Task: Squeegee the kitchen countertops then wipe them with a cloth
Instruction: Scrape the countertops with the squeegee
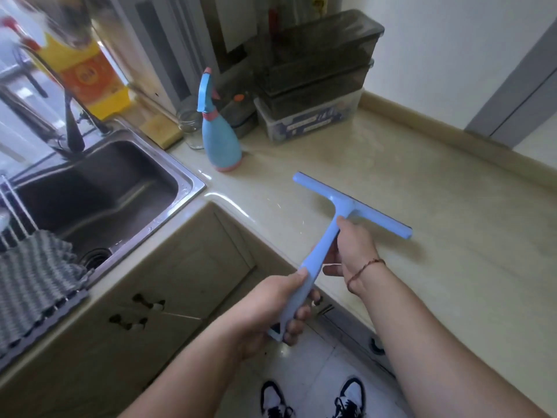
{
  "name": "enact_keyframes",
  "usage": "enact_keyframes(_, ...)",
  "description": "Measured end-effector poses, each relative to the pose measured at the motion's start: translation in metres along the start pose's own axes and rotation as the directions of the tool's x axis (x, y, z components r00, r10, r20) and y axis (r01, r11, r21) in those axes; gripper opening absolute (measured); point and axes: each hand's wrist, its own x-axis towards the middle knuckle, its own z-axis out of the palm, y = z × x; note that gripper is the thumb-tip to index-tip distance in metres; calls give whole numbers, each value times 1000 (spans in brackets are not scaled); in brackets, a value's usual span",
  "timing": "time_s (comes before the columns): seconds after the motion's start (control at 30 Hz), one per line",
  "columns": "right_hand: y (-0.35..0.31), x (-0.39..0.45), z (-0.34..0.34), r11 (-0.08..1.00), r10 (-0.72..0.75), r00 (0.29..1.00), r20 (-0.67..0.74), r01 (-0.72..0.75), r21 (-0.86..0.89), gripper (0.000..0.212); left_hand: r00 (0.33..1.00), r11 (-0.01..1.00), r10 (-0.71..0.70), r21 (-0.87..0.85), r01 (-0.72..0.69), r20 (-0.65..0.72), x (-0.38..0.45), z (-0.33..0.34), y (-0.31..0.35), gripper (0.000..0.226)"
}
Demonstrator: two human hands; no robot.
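Both hands point(271, 309) grip squeegee point(349, 206) resting on countertop point(452, 267).

One squeegee point(351, 206), one spray bottle point(221, 137), two shoes point(275, 401) (black-and-white)

Beneath me the floor point(304, 362) is pale glossy tile that catches the light. Beige cabinet doors point(168, 285) run under the worktop, two of them with dark ornate handles point(141, 309). To my left a steel sink point(99, 188) sits in the corner, and a dark faucet point(70, 122) rises behind it. A white wall point(452, 55) stands ahead on my right, meeting a grey door frame point(518, 95). Bright daylight washes in from the far left.
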Motion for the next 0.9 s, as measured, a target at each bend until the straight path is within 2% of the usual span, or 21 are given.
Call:
enact_keyframes(0.2, -15, 51, 61, 999, 33, 998, 61, -34, 8, 32, 996, 998, -47, -50, 43, -80, 23, -53, 36, 42)
enact_keyframes(0.33, -12, 53, 80, 998, 57, 998, 27, -57, -1, 30, 994, 997, -80, -31, 78, -79, 20, -70, 37, 44)
enact_keyframes(0.5, 7, 36, 94, 998, 56, 997, -49, -58, -37, 30, 986, 991, -134, 13, 135, -101, 6, -83, 18, 44)
enact_keyframes(0.63, 38, 7, 111, 994, 86, 996, -24, -88, -68, 34, 976, 983, -184, -43, 181, -114, -21, -99, -16, 42)
enact_keyframes(0.77, 45, -8, 117, 993, 84, 996, -7, -84, -87, 37, 976, 989, -151, -28, 148, -155, -31, -105, -31, 42)
enact_keyframes(0.9, 41, -5, 96, 999, 51, 997, 66, -51, 2, 37, 990, 996, -87, -19, 86, -112, -27, -92, -22, 46)
